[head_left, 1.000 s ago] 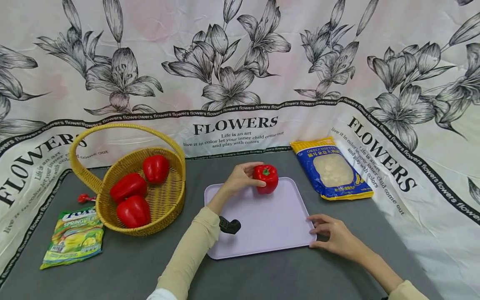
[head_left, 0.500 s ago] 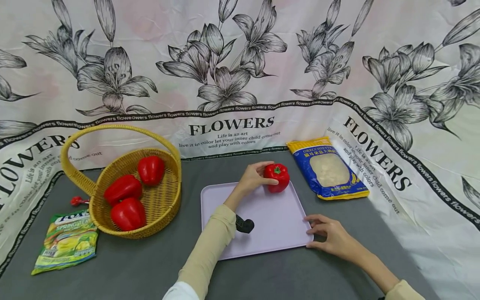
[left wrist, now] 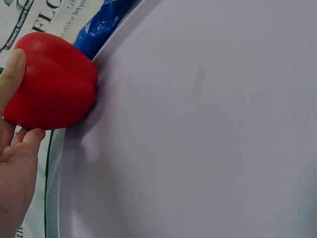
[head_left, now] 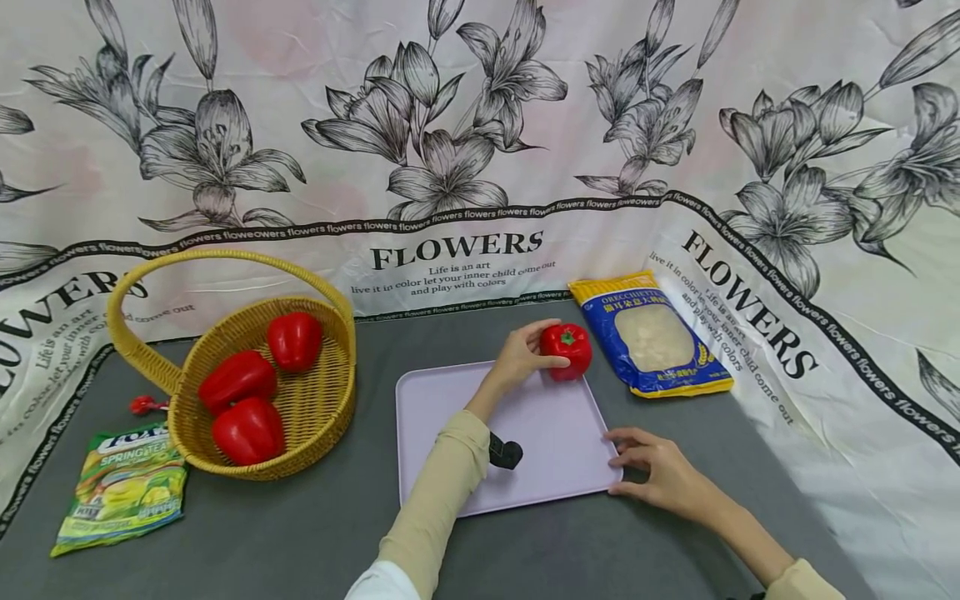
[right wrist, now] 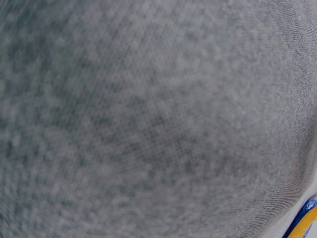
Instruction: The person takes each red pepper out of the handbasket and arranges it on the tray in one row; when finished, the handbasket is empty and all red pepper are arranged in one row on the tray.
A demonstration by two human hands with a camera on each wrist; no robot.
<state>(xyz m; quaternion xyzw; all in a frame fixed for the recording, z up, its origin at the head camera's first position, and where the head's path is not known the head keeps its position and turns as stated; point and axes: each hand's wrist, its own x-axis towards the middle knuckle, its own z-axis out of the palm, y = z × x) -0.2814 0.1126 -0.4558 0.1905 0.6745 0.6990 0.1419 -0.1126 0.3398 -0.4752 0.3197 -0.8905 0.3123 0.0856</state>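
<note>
Over the far right corner of the lilac tray, my left hand grips a red bell pepper between thumb and fingers. Its green stem points up in the head view. In the left wrist view the bell pepper sits close to the raised rim, the thumb on one side and fingertips beneath. My right hand is at the near right of the tray, with its spread fingertips and thumb touching the edge. The right wrist view shows mostly grey table surface, and the hand is outside it.
A yellow wicker basket at the left holds several red bell peppers. Beside it lie a green candy bag and a small red item. A blue and yellow pasta bag lies behind the tray's right side, near the flowered cloth.
My left hand has carried the bell pepper rightward across the tray to its far right corner. My right hand stays at the tray's right edge. The head view has shifted slightly.
</note>
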